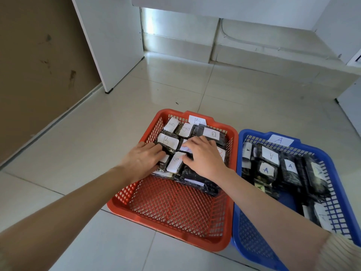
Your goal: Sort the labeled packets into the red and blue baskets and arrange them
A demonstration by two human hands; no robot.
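The labeled packets (168, 140) I am working on sit piled at the 12 o'clock end of the red basket (166, 226). They are dark and shiny, and each has a white paper tag.

My left hand (144, 161) has its fingers curled round the edge of one packet at 9 o'clock of the pile. My right hand (203, 155) pinches another packet in the middle, thumb on one side and fingers on the other.

I think a few things could go wrong. The packets lie on top of each other and some lean. If I pull one out fast, the ones above may slide down and the pile gets messy. The wrap looks slippery, so a packet may slip from my fingers. Some tags face sideways or are half hidden, so I could read a letter wrong.

The tags I can read in the red basket say B. A card (197, 120) on its 12 o'clock rim says B too.

The blue basket (254, 233) sits at 3 o'clock of the red one. Its packets (270, 155) say A, and its card (279, 140) says A. One tag at its 5 o'clock corner is too blurry to read.
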